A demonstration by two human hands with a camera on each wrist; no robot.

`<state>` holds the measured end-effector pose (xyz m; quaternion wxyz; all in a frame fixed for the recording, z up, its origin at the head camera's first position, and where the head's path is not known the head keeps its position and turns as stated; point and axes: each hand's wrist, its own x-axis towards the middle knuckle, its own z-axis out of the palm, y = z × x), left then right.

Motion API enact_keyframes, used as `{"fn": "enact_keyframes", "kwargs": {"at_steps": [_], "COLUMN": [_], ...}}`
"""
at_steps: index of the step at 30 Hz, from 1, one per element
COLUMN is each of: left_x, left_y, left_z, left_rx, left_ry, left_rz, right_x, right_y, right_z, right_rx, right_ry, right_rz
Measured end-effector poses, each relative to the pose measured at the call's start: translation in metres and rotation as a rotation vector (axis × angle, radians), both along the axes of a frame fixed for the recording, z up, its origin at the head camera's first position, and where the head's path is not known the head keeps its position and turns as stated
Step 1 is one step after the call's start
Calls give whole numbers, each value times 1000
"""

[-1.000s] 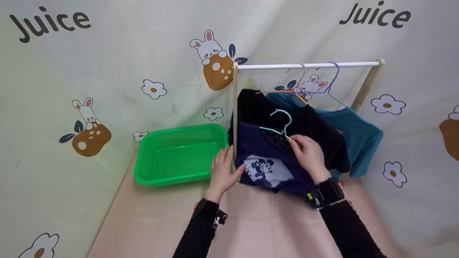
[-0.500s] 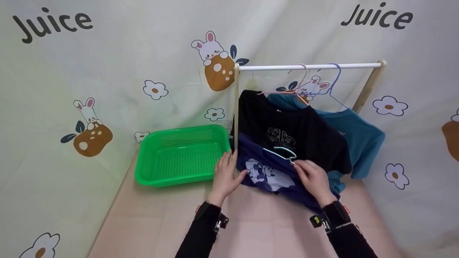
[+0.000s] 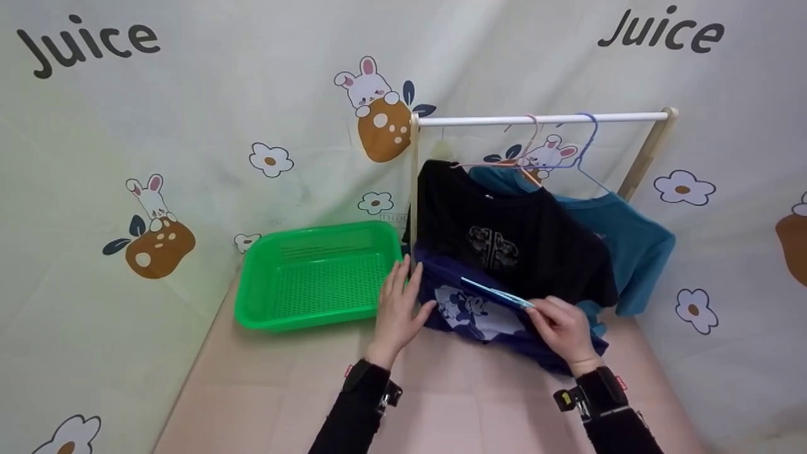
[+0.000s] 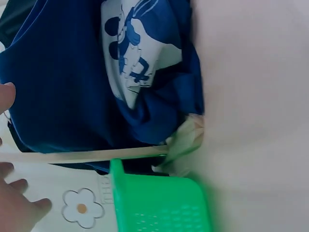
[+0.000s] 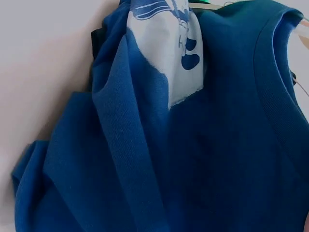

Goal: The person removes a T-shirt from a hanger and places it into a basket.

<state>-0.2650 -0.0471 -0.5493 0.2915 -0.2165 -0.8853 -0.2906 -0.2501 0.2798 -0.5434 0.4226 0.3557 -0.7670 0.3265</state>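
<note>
A navy shirt (image 3: 479, 315) with a white cartoon print (image 3: 470, 308) lies bunched on the pink table at the foot of a clothes rack (image 3: 542, 118). A light blue hanger (image 3: 495, 293) sits tipped low across its collar. My right hand (image 3: 561, 325) pinches the hanger's right end. My left hand (image 3: 400, 302) has straight fingers that touch the shirt's left edge beside the rack post (image 3: 414, 189). The left wrist view shows the navy shirt (image 4: 63, 87), its print (image 4: 140, 43) and my fingers (image 4: 14, 203). The right wrist view is filled by the navy shirt (image 5: 193, 145).
A black shirt (image 3: 510, 239) and a teal shirt (image 3: 624, 233) hang on hangers from the rack's white bar. A green perforated basket (image 3: 315, 274) sits left of the rack post, close to my left hand. A printed curtain closes the back and sides.
My right hand has brought the hanger and navy shirt down from in front of the black shirt to the table, and the hook has tipped flat. My left hand has barely moved.
</note>
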Motion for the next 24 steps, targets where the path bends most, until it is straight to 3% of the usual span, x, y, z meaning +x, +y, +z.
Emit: {"fn": "enact_keyframes", "kwargs": {"at_steps": [6,10,18,24], "left_x": [-2,-3,0,5], "left_y": [5,6,2,-4], "left_z": [9,11,14,19], "left_rx": [-66,-74,18,63], "left_ry": [156,207,298,362], "left_rz": [-31,-42,-126,-167], "right_x": [2,7,25,25], "right_y": [-5,-10,-24,-29], "right_z": [8,20,59,67], "right_rx": [26,16,-77,-113], "right_ry": [62,103,114,101], "right_rz": [62,108,222,220]}}
